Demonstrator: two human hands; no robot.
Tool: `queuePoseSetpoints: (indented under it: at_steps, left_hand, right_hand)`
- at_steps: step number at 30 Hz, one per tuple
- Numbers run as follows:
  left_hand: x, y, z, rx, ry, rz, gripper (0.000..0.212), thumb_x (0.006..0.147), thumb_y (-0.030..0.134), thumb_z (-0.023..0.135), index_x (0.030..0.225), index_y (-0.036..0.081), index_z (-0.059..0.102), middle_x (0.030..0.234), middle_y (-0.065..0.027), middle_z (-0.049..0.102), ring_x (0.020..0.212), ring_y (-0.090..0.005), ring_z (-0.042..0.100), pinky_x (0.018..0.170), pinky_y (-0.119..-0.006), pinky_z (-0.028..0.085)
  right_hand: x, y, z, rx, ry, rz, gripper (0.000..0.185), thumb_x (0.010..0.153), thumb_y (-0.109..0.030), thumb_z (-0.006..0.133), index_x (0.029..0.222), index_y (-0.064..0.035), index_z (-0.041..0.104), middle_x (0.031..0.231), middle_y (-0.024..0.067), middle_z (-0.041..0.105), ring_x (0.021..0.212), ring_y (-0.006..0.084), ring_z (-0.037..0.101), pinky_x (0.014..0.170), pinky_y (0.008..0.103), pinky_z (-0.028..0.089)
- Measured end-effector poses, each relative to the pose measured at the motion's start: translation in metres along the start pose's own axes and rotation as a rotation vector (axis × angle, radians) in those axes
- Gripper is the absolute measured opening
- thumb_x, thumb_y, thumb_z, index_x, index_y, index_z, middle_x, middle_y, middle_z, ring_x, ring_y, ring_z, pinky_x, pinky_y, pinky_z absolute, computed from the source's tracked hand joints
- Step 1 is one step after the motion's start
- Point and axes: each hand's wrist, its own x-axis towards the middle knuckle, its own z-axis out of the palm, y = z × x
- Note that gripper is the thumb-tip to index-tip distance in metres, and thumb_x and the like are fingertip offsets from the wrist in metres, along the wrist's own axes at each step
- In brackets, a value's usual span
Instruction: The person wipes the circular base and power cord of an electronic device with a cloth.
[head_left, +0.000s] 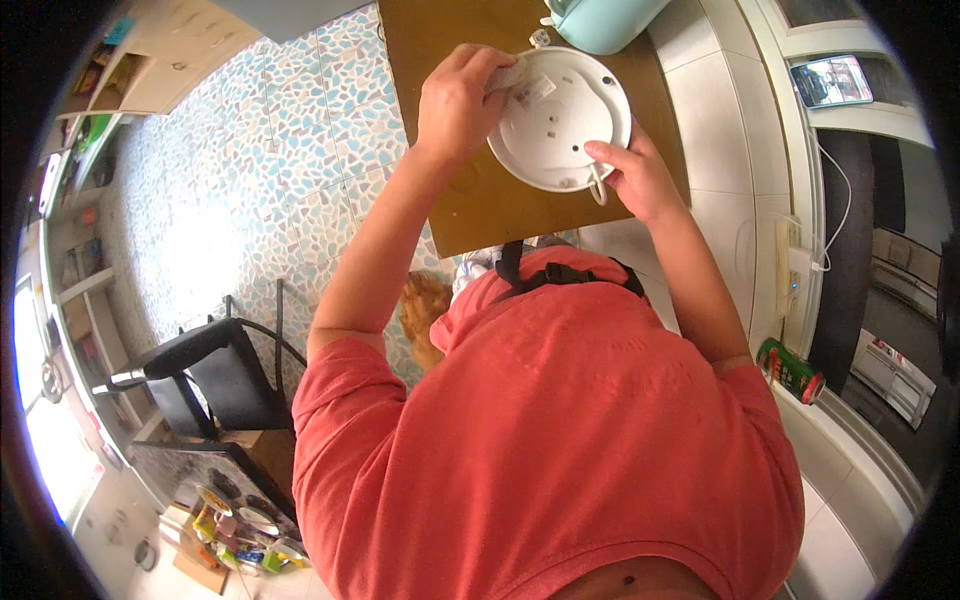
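Note:
Over a brown tabletop (480, 214), a round white plastic base (577, 105), apparently an electric kettle's, is tilted with its underside facing me. My right hand (637, 172) grips its lower right rim, thumb on the underside. At the upper left of the base, my left hand (465, 97) presses a crumpled whitish cloth (508, 77) against it, close to a small label (538, 90) that bears writing. A loop of white cord (598, 186) hangs by my right thumb. A white plug (539, 38) shows just beyond the far rim.
A mint-green kettle (604, 22) stands at the table's far end, partly cut off. To the right are a propped phone (832, 80) and a green drink can (791, 370) on a ledge. A ginger-furred animal (424, 307) is on the floor beside me. Black chairs (232, 375) stand at left.

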Motion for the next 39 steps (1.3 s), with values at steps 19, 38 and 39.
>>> queuePoseSetpoints:
  at_steps: [19,38,39]
  left_hand:
    - [-0.013,0.009,0.003,0.058,0.032,0.102,0.019,0.063,0.005,0.056,0.081,0.009,0.061,0.083,-0.0051,0.059,0.076,-0.0248,0.056,0.067,-0.033,0.047]
    - [-0.024,-0.008,0.031,0.169,-0.001,0.263,0.02,0.062,0.003,0.052,0.079,0.01,0.06,0.091,-0.0024,0.058,0.086,-0.0238,0.051,0.07,-0.033,0.046]
    - [-0.019,-0.012,0.032,0.189,0.028,0.24,0.02,0.062,0.004,0.052,0.079,0.01,0.06,0.091,-0.0024,0.058,0.085,-0.0239,0.051,0.07,-0.033,0.045]
  right_hand:
    - [0.028,-0.015,-0.011,0.363,0.225,-0.121,0.051,0.085,-0.036,0.045,0.125,-0.0084,0.03,0.124,0.007,0.039,0.113,0.0223,0.038,0.091,0.0415,0.034]
    - [0.026,-0.004,0.005,0.208,0.2,-0.198,0.067,0.081,-0.043,0.049,0.126,-0.0003,0.023,0.121,0.0143,0.038,0.111,0.0247,0.04,0.091,0.0389,0.035]
    - [0.025,-0.003,0.004,0.22,0.177,-0.166,0.068,0.081,-0.043,0.049,0.126,-0.0005,0.022,0.121,0.0142,0.039,0.11,0.0244,0.041,0.091,0.0383,0.036]
